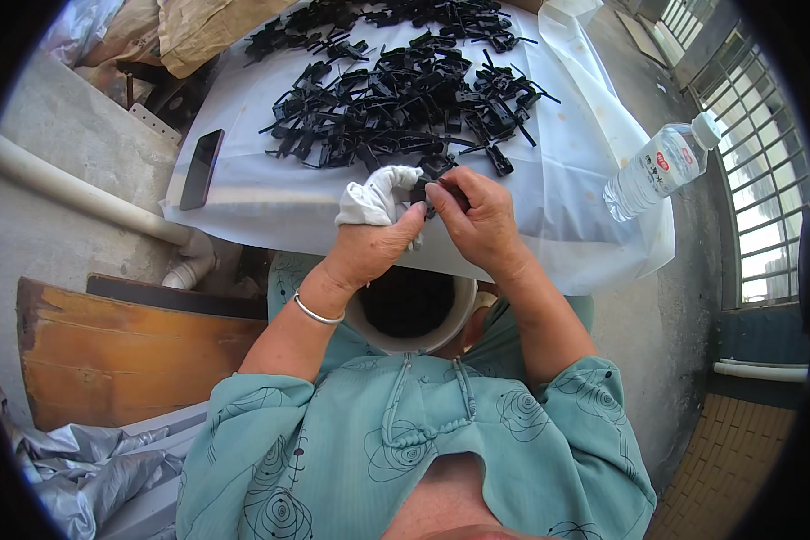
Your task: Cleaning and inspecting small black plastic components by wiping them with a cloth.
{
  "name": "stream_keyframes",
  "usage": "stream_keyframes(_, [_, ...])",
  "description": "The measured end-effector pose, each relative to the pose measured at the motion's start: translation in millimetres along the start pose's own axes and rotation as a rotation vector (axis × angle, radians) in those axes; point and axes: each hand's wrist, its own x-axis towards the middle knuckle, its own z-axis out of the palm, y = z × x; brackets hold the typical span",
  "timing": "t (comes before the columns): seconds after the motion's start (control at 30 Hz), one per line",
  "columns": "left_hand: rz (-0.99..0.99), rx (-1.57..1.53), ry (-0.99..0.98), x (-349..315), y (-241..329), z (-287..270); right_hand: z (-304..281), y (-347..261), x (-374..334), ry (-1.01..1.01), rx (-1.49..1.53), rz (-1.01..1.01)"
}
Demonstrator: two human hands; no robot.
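Observation:
My left hand (376, 213), partly covered by a white cloth glove with the thumb bare, is closed on a small black plastic part (420, 187). From the other side my bare right hand (472, 209) pinches the same part between thumb and fingers. Fingers hide most of the part, so its full shape cannot be made out. Just beyond both hands, a heap of black plastic parts (396, 94), several with thin stems, spreads over a white sheet (243, 193). Below my hands stands a white bucket (465, 310) with a dark inside, between my knees.
A dark phone (202, 169) lies at the sheet's left edge. A clear water bottle (652, 171) stands at the right edge. Left of me are a pale pipe (85, 189), a wooden board (135, 355) and silver sheeting (90, 477). A barred window (765, 171) is at the right.

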Motion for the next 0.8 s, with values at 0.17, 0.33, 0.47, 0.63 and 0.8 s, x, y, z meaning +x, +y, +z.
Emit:
stream_keyframes(0.17, [-0.048, 0.058, 0.1, -5, 8, 2, -6, -11, -2, -0.016, -0.109, -0.217])
stream_keyframes(0.33, [0.003, 0.129, 0.137, -12, 17, 12, 2, -16, -6, -0.168, 0.054, 0.053])
stream_keyframes(0.47, [0.341, 0.571, 0.175, -15, 11, 13, 11, -8, -12, -0.14, 0.193, 0.143])
stream_keyframes(0.63, [0.374, 0.691, 0.196, -20, 6, 8, 23, -5, -15, -0.155, 0.333, 0.234])
stream_keyframes(0.8, [0.291, 0.195, 0.163, -24, 6, -5, 4, -24, -13, -0.274, 0.198, 0.139])
